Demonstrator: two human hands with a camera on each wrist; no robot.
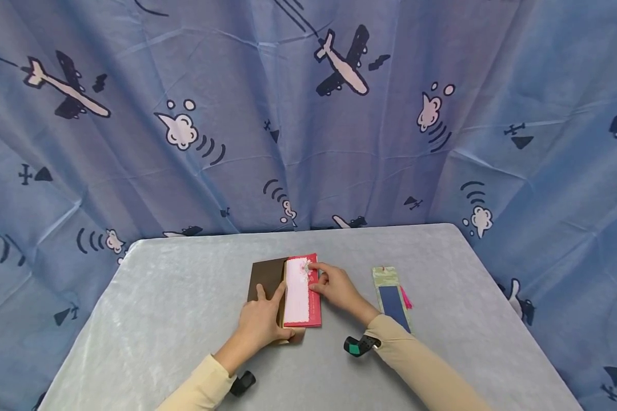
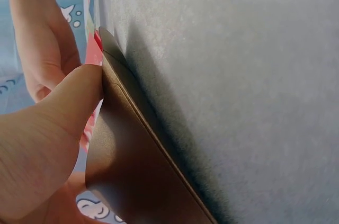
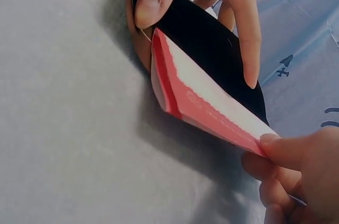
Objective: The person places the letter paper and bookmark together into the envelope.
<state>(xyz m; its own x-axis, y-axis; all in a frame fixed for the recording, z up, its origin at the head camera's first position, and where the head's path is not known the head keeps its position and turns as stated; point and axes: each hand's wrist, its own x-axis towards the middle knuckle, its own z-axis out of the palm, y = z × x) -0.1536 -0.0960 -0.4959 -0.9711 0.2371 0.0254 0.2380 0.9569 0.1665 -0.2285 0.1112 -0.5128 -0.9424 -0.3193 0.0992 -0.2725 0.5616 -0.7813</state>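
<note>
My left hand (image 1: 258,321) holds a dark brown folder-like cover (image 1: 266,274), its fingers spread over the dark face and its thumb at the near end. In the left wrist view the cover's bronze-brown outside (image 2: 132,155) shows, tilted up from the table. Overlapping the cover's right part is a red paper card or envelope (image 1: 315,311) with a white, scalloped-edged panel (image 1: 296,294) and a small flower print. At its right edge my right hand (image 1: 341,286) pinches it between thumb and fingers. The right wrist view shows the red piece (image 3: 198,110) slanting, its near end slightly gaping.
To the right on the grey-white table (image 1: 185,285) lies a green and dark blue bookmark-like strip (image 1: 392,299) with a pink tassel (image 1: 405,298), partly behind the right forearm. A blue curtain (image 1: 236,114) with airplane prints hangs behind the table.
</note>
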